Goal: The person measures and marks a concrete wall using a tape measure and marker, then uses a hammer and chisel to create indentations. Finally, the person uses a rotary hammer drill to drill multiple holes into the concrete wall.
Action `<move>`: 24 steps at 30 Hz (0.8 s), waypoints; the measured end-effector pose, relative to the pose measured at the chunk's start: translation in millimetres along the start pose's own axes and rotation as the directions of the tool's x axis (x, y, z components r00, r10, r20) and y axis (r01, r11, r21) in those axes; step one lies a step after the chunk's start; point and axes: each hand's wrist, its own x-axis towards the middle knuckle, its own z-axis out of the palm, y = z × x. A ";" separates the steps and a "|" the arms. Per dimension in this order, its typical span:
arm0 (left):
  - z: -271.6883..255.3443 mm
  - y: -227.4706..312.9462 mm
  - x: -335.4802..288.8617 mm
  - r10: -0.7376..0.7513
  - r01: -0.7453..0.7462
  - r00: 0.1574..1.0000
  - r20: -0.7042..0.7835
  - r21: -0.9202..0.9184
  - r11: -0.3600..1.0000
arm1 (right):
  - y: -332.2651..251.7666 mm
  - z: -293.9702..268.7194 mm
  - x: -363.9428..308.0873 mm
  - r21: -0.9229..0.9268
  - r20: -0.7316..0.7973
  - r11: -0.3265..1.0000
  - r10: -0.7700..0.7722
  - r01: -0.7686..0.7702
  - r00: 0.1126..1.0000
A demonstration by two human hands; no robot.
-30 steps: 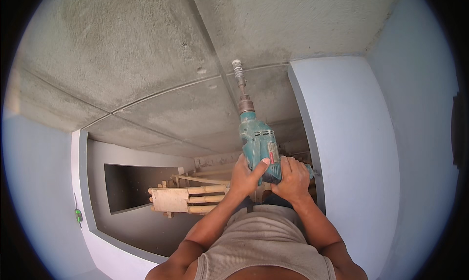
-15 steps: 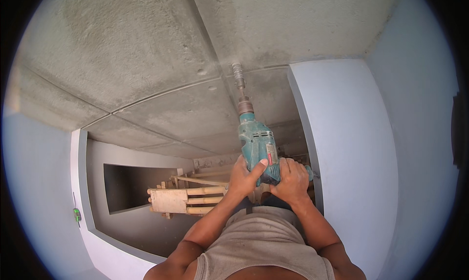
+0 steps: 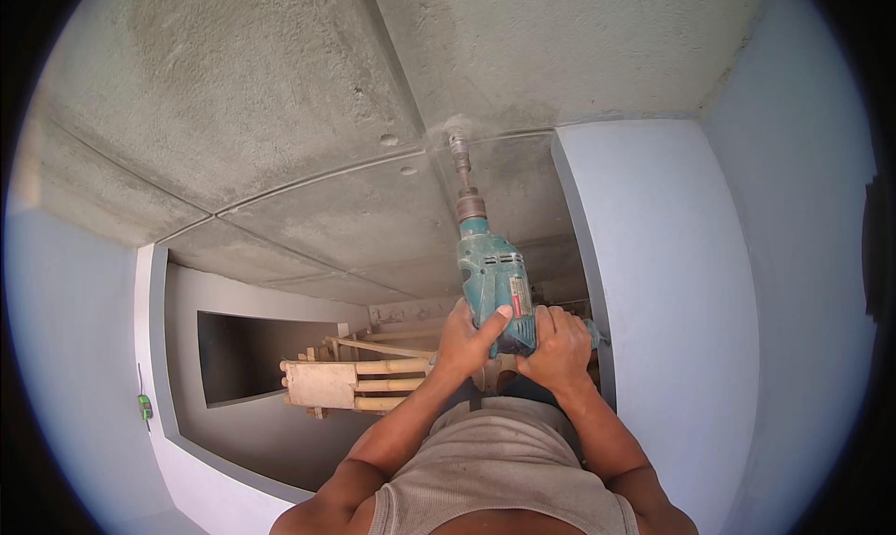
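Observation:
Both my hands grip a dusty teal power drill (image 3: 493,269), pointed up at the grey concrete ceiling (image 3: 280,77). My left hand (image 3: 465,341) is wrapped around the left side of its body, thumb lying across the casing. At the rear end of the tool my right hand (image 3: 558,348) is closed, hiding most of the grip. From the brown metal chuck (image 3: 470,203) extends a thick dust-coated bit (image 3: 458,147). Its tip meets the ceiling just right of where two grooves cross, amid pale powder, and the very end is hidden.
A bamboo-pole frame with a flat board (image 3: 322,386) stands left of my arms, in front of a dark wall opening (image 3: 243,358). Close on my right rises a pale blue wall section (image 3: 667,255). A small green-and-black tool (image 3: 145,407) is at the left wall edge.
Less of the bit shows now, and a pale dusty patch has appeared around its tip at the ceiling. My two hands keep the same hold on the drill.

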 end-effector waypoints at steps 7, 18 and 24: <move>-1.0 0.2 0.8 -0.012 0.012 1.000 0.013 -0.011 1.000 | -0.6 -0.6 1.1 -0.012 -0.004 1.000 0.000 0.000 1.000; -0.6 -10.6 6.7 0.057 -0.057 0.998 0.018 -0.028 0.998 | -1.8 -1.0 2.7 -0.053 -0.013 0.998 -0.015 0.014 1.000; 2.1 1.8 0.9 -0.014 0.014 1.000 0.010 -0.041 0.999 | -2.7 -5.7 4.9 -0.064 -0.034 0.997 -0.044 0.041 0.998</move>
